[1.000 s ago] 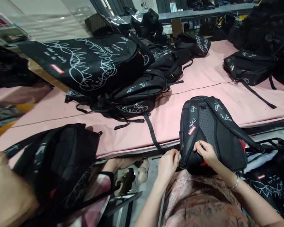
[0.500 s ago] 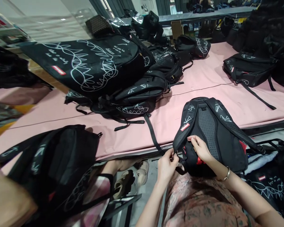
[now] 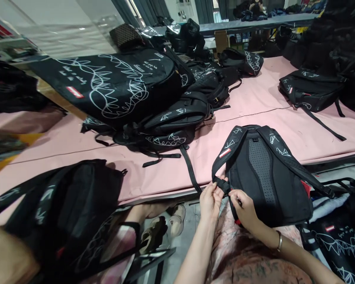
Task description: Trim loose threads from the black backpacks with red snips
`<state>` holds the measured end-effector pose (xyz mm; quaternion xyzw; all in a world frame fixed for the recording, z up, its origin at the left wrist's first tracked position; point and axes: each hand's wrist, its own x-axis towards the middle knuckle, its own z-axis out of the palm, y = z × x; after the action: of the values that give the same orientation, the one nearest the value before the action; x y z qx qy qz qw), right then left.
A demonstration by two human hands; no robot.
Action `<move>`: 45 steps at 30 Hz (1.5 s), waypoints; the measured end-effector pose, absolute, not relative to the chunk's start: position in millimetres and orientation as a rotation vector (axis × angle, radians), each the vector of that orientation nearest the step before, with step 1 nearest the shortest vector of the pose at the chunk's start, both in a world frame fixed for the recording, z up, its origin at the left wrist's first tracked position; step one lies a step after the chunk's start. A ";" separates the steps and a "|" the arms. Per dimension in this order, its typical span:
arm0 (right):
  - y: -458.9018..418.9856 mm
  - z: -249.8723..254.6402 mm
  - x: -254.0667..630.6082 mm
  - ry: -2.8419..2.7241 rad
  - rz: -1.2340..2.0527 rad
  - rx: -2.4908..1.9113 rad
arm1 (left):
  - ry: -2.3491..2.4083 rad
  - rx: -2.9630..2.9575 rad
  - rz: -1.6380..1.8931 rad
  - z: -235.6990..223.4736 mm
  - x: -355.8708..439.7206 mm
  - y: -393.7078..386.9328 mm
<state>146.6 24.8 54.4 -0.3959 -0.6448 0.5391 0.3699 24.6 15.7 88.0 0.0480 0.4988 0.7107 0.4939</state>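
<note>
A black backpack point(image 3: 242, 181) rests with its padded back panel up, partly on the pink table edge and partly over my lap. White scribbles and a red label mark its shoulder straps. My left hand point(image 3: 210, 201) is closed around the lower end of the left shoulder strap point(image 3: 222, 184), where a dark adjuster shows. Close beside it, my right hand point(image 3: 245, 209) is curled with thumb and fingertips pinched at the bag's side edge. A small dark bit shows inside those fingers; what it is cannot be made out.
Black backpacks are piled on the pink table point(image 3: 162, 173). Another person's hand point(image 3: 10, 252), blurred, is at a black backpack point(image 3: 77, 201) on the left. One more backpack point(image 3: 313, 88) lies far right. Scribbled bags point(image 3: 337, 236) sit low at my right.
My left hand has brought the strap end up, leaving a gap between strap and bag. My right hand has dropped from the strap's padding to the bag's side edge and curled.
</note>
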 end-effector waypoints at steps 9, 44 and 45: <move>45.1 41.5 137.1 -1.611 1.629 -0.939 | 1.510 0.566 1.751 76.3 30.1 2.9; 32.8 38.2 146.4 -1.680 1.438 -1.000 | 1.358 0.434 1.323 89.8 19.4 -23.4; 33.6 37.5 146.6 -1.665 1.454 -1.000 | 1.360 0.455 1.325 90.9 19.1 -24.6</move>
<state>146.6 33.6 37.5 -0.3859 -0.6429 0.5614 0.3501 19.1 -24.6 90.9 0.1930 0.5769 0.5621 0.5604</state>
